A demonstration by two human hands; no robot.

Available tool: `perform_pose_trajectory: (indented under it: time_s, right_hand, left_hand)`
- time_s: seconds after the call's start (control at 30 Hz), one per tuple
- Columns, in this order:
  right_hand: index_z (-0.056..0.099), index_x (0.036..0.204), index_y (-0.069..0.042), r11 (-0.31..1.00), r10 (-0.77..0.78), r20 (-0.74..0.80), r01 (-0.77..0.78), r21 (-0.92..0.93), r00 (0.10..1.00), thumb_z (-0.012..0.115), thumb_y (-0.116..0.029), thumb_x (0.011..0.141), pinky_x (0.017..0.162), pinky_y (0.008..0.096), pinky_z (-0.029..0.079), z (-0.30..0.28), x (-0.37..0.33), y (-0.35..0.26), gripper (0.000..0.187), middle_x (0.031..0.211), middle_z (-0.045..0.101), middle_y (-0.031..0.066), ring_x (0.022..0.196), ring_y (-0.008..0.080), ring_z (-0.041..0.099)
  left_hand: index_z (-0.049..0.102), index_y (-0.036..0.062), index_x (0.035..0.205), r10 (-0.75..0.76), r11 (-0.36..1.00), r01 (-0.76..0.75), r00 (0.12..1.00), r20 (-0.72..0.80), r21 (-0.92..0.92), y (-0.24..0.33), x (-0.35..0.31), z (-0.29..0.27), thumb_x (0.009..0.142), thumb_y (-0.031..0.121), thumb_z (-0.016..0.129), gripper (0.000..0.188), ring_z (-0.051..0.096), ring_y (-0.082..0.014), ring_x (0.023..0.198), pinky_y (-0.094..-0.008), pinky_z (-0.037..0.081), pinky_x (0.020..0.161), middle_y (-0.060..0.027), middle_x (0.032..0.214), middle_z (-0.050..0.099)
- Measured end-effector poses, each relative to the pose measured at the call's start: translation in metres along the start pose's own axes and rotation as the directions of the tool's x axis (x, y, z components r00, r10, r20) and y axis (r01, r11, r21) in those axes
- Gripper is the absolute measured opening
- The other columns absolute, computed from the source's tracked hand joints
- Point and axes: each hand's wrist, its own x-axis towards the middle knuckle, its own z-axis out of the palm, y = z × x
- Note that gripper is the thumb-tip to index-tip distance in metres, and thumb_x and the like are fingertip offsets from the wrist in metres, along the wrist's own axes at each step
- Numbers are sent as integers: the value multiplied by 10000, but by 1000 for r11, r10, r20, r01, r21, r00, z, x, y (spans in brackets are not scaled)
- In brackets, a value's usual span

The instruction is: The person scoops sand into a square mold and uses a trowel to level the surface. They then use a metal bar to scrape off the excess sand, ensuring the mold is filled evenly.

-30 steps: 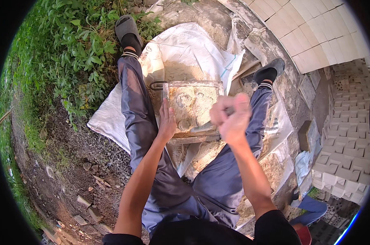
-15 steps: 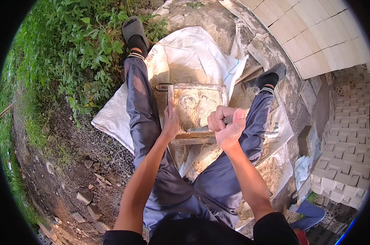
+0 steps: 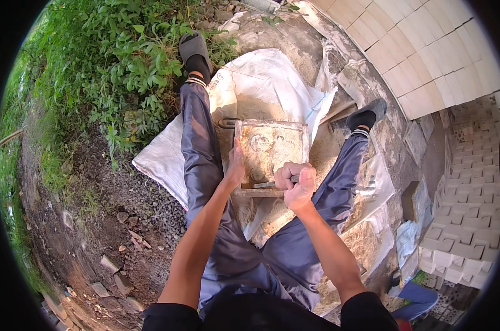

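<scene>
A shallow square metal mould (image 3: 272,124), crusted with pale tan residue and showing round raised shapes inside, lies between my legs. My left hand (image 3: 236,165) grips its left side, the thumb up along the edge. In a closed fist, my right hand (image 3: 297,183) holds a flat-bladed scraper (image 3: 264,185). The blade points left and meets the inside of the mould's near edge, just below a round knob. Most of the handle is hidden in the fist. A metal loop (image 3: 228,122) sticks out at the mould's far left corner.
White woven sacking (image 3: 164,160) with sandy powder spreads under the mould and my legs. Green plants (image 3: 123,71) grow at the left, above gravel and broken pieces. Stacked pale blocks (image 3: 459,209) stand at the right. Another person's blue-trousered leg (image 3: 418,300) shows at the lower right.
The scraper and right hand have shifted slightly left and nearer along the mould's near edge. My left hand keeps its grip on the side. The whole view has tilted a little.
</scene>
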Motion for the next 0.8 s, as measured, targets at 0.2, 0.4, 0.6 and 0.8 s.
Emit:
perform_pose_trajectory:
  time_s: [0.2,0.4,0.6,0.8]
  right_hand:
    - [289,462,-45,985,41,-65,-30,170,997,312,-570,907,375,280,184,9,7,-48,688,425,293,9,373,111,281]
    - [295,461,-65,987,-28,-41,21,-158,999,297,-572,906,387,281,179,22,-6,-1,675,431,281,5,381,117,258]
    - [268,481,-103,995,95,-196,-95,9,976,298,-642,862,409,284,143,27,9,-35,661,435,208,-18,395,109,187]
    - [263,475,-98,997,-13,-72,7,-80,997,310,-598,880,406,284,145,42,7,-11,644,438,221,-21,398,105,218]
  left_hand:
    - [56,33,1431,-5,1000,5,1000,7,-11,-5,-4,-4,950,478,170,665,240,-400,1284,-399,202,1070,-275,1395,175]
    - [56,33,1431,4,1000,-3,1000,29,-28,-2,-2,-1,949,477,185,668,232,-398,1288,-400,198,1071,-274,1399,169]
    - [56,33,1431,18,999,-16,999,48,-41,-3,0,0,948,476,200,670,225,-395,1292,-401,195,1073,-273,1403,164]
    - [56,33,1431,24,999,-20,997,73,-47,0,1,-2,947,474,215,674,218,-393,1296,-402,191,1074,-271,1406,158]
